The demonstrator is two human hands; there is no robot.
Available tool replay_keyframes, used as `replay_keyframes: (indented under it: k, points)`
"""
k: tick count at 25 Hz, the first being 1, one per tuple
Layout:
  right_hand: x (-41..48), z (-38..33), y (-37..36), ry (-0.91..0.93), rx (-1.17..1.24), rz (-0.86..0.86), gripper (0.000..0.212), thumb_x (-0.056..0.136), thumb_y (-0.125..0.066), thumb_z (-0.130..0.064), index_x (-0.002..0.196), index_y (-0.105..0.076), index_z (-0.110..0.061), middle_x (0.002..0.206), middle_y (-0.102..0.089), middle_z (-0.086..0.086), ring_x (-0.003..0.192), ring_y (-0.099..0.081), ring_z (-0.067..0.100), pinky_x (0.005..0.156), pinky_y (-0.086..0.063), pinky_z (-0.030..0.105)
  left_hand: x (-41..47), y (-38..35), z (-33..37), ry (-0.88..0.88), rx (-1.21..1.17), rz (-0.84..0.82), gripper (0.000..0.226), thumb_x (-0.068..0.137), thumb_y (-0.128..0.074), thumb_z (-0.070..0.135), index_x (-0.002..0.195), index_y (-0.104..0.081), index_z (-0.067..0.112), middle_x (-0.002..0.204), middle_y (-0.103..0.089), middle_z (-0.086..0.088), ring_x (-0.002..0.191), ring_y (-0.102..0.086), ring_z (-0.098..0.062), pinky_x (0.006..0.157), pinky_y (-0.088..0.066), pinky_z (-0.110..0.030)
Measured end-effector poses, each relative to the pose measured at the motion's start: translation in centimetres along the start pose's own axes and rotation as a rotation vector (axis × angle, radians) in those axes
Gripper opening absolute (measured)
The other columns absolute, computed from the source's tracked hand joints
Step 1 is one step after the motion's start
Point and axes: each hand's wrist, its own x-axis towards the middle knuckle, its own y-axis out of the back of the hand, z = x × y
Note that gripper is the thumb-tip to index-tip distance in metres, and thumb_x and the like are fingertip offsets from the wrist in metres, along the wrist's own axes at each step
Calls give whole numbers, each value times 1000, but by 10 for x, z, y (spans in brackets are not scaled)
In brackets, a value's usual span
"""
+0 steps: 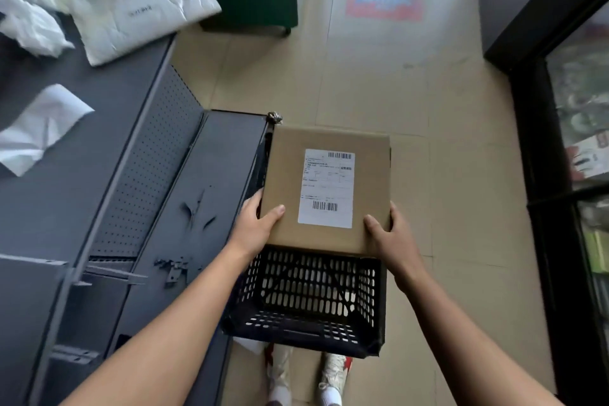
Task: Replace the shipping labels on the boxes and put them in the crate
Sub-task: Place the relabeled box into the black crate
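Even, soft indoor light; blurred upper left and top edges, wide-angle bending at borders.

I hold the cardboard box by its near corners: my left hand grips the left one and my right hand the right, each thumb lying on top. A white shipping label with barcodes faces up. The box covers the far half of the black perforated crate; I cannot tell whether it touches the rim. The crate stands on the tiled floor, just beside a grey metal shelf bearing crumpled white paper and a white mailer bag.
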Motion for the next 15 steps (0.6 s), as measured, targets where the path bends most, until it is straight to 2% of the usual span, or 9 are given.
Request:
replay_keyframes:
  k: [3, 6, 8, 12, 15]
  points:
    - [33, 31, -13, -48, -25, -42, 63, 90, -62, -36, 146, -39, -23, 138, -57, -6, 124, -56, 13, 110, -43, 41, 30, -16, -39, 81, 21, -40, 54, 98, -63, 27, 148, -44, 26, 131, -59, 13, 116, -58, -3, 101, -45, -24]
    - [57, 54, -26, -84, -67, -55, 59, 95, -60, -27, 147, -36, -16, 141, -55, 0, 126, -54, 17, 111, -40, 41, 54, -27, -61, 116, 79, -66, 58, 100, -60, 24, 153, -36, 25, 135, -54, 13, 119, -52, -5, 96, -42, -18]
    - [73, 65, -35, -117, -94, -59, 56, 97, -57, -25, 147, -35, -13, 141, -54, 3, 127, -53, 20, 111, -39, 36, 72, -33, -73, 114, 113, -77, 58, 101, -58, 23, 154, -36, 25, 138, -54, 12, 121, -52, -5, 92, -40, -15]
    - [95, 73, -46, -161, -168, -47, 50, 98, -55, -23, 144, -38, -12, 140, -55, 7, 127, -53, 25, 105, -38, 31, 97, -38, -94, 117, 148, -69, 58, 100, -59, 23, 153, -36, 25, 142, -53, 12, 126, -49, -3, 109, -39, -27]
    - [107, 71, -49, -146, -226, -17, 53, 98, -56, -21, 145, -36, -11, 141, -55, 8, 128, -52, 27, 106, -37, 32, 106, -42, -97, 137, 183, -51, 60, 101, -59, 25, 155, -33, 23, 143, -50, 11, 126, -45, -3, 104, -35, -24]
